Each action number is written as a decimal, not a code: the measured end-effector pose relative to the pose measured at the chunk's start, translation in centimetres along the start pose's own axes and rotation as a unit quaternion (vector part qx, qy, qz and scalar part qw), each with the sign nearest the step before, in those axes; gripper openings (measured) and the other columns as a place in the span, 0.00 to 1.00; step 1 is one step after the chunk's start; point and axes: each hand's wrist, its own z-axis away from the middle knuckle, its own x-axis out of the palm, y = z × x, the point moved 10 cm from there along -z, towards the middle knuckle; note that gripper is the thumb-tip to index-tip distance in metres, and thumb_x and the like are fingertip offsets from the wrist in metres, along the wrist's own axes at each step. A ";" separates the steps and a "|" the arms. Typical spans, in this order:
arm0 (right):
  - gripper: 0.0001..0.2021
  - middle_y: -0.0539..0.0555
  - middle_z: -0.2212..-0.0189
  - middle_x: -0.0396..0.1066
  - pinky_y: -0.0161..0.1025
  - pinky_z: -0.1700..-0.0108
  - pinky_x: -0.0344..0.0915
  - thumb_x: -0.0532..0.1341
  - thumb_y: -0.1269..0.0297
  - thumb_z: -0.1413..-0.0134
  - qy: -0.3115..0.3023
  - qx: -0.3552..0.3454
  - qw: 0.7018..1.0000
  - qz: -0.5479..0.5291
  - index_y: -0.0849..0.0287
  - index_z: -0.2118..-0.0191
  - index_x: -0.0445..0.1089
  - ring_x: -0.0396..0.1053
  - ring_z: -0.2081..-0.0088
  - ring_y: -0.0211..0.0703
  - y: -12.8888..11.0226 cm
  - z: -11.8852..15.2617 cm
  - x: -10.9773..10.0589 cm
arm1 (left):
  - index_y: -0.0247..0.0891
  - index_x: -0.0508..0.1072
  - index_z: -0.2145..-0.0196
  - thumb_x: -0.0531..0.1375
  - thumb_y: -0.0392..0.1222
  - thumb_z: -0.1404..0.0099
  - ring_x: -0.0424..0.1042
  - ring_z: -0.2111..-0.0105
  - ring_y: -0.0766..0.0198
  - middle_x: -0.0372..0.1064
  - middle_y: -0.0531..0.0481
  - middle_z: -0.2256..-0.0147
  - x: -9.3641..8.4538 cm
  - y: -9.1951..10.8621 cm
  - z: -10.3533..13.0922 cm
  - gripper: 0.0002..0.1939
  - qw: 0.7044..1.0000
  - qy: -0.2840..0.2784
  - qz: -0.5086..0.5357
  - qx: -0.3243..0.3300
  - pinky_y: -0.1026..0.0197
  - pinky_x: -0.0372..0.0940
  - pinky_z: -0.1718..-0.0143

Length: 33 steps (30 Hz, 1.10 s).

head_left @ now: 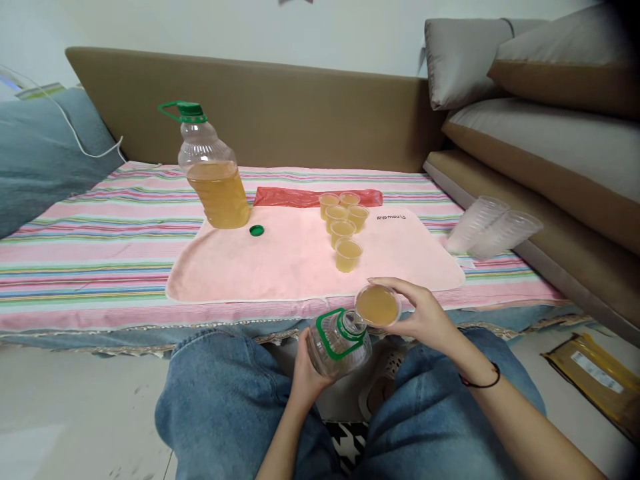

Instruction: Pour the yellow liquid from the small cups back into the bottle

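Cup (pixel 378 306) rim at bottle (pixel 336 355) mouth, cloth (pixel 285 263) beyond

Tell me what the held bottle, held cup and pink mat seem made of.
The held bottle looks like clear, glossy plastic: its see-through walls catch highlights. The held cup is probably thin, clear plastic, going by its translucent rim. The pink mat seems soft, matte fabric; it shows no shine.

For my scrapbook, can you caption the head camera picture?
Left hand holds an open bottle, right hand a filled cup.
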 end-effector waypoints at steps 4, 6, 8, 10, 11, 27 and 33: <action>0.27 0.59 0.50 0.75 0.46 0.47 0.72 0.72 0.63 0.58 -0.001 -0.011 1.000 0.019 0.57 0.48 0.74 0.74 0.48 0.56 -0.3 -0.1 -0.1 | 0.38 0.57 0.42 0.73 0.39 0.63 0.68 0.43 0.42 0.66 0.36 0.45 0.1 0.1 0.0 0.51 1.000 -0.005 -0.002 0.004 0.42 0.62 0.40; 0.27 0.59 0.49 0.75 0.46 0.47 0.71 0.71 0.63 0.58 -0.002 -0.021 0.999 0.030 0.57 0.48 0.74 0.73 0.48 0.56 -0.6 -0.2 -0.1 | 0.38 0.57 0.43 0.73 0.39 0.63 0.69 0.44 0.43 0.67 0.36 0.45 0.1 0.4 0.0 0.50 1.000 -0.006 -0.004 0.010 0.42 0.63 0.41; 0.27 0.59 0.49 0.75 0.46 0.47 0.70 0.71 0.65 0.58 -0.005 -0.030 0.999 0.041 0.57 0.48 0.73 0.73 0.48 0.56 -0.9 -0.2 -0.1 | 0.38 0.57 0.43 0.73 0.40 0.63 0.69 0.44 0.43 0.67 0.36 0.46 0.1 0.6 0.0 0.50 1.000 -0.005 -0.010 0.012 0.41 0.63 0.41; 0.27 0.58 0.48 0.75 0.46 0.46 0.70 0.69 0.67 0.57 -0.008 -0.034 0.998 0.050 0.56 0.47 0.73 0.73 0.47 0.56 -1.0 -0.3 -0.1 | 0.38 0.57 0.43 0.73 0.40 0.62 0.69 0.44 0.43 0.67 0.36 0.46 0.1 0.6 0.0 0.50 1.000 -0.004 -0.009 0.011 0.41 0.63 0.41; 0.26 0.58 0.48 0.75 0.46 0.46 0.70 0.69 0.67 0.57 -0.008 -0.035 0.998 0.054 0.56 0.47 0.73 0.73 0.47 0.56 -1.1 -0.3 -0.1 | 0.38 0.57 0.43 0.73 0.40 0.62 0.69 0.44 0.43 0.67 0.36 0.46 0.2 0.6 0.0 0.50 1.000 -0.004 -0.006 0.011 0.41 0.63 0.41; 0.28 0.54 0.48 0.74 0.47 0.44 0.67 0.67 0.71 0.56 -0.021 -0.078 0.994 0.078 0.52 0.46 0.72 0.72 0.48 0.53 -2.6 -0.7 0.0 | 0.38 0.58 0.43 0.72 0.37 0.64 0.68 0.43 0.42 0.67 0.38 0.46 -0.1 0.5 0.0 0.50 1.000 0.001 -0.027 0.007 0.42 0.63 0.40; 0.28 0.55 0.48 0.74 0.47 0.44 0.67 0.67 0.72 0.55 -0.031 -0.087 0.992 0.091 0.52 0.45 0.72 0.71 0.47 0.53 -3.2 -0.9 0.0 | 0.38 0.55 0.42 0.72 0.40 0.62 0.68 0.43 0.43 0.66 0.36 0.45 0.2 0.7 0.0 0.50 1.000 -0.010 -0.015 0.008 0.41 0.62 0.40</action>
